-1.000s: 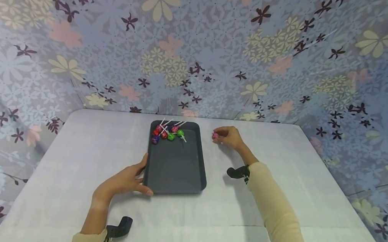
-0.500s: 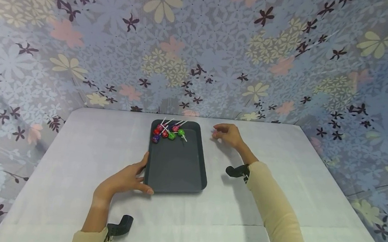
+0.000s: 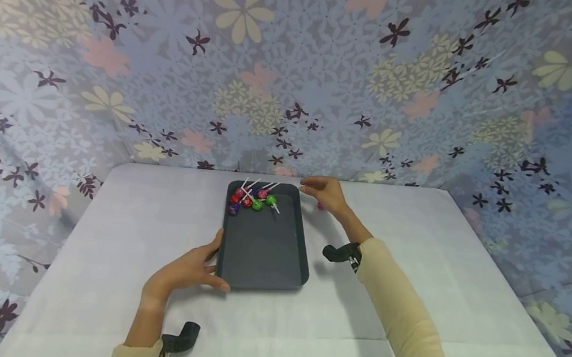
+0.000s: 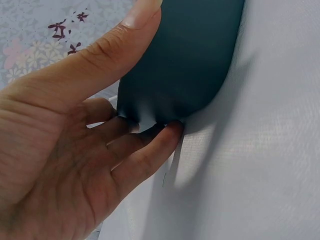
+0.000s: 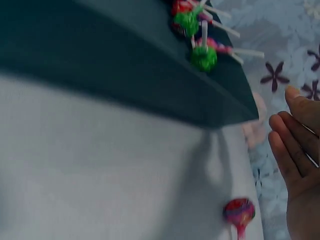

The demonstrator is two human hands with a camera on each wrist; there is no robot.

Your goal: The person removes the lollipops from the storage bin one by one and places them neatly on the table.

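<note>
A dark grey tray (image 3: 264, 250) lies on the white-covered table. My left hand (image 3: 183, 271) holds its near left corner, thumb on one side and fingertips curled against the edge in the left wrist view. Several wrapped lollipops (image 3: 257, 204) in red, green and purple are heaped at the tray's far end, white sticks pointing various ways. My right hand (image 3: 327, 195) is just off the far right corner, fingers loosely bent and holding nothing. Beneath it on the table, right of the tray, lies a single pink-and-red lollipop (image 5: 239, 211), mostly hidden by the hand in the head view.
White cloth covers the table (image 3: 387, 301). Directly behind its far edge rises a flowered wall covering (image 3: 294, 88), which continues along both sides. A black wrist mount (image 3: 342, 253) is strapped to the right forearm, another (image 3: 181, 337) to the left.
My right hand has let go of the pink lollipop, leaving it on the table, and shifted left to the tray's far right corner. The left hand keeps its hold on the tray.
</note>
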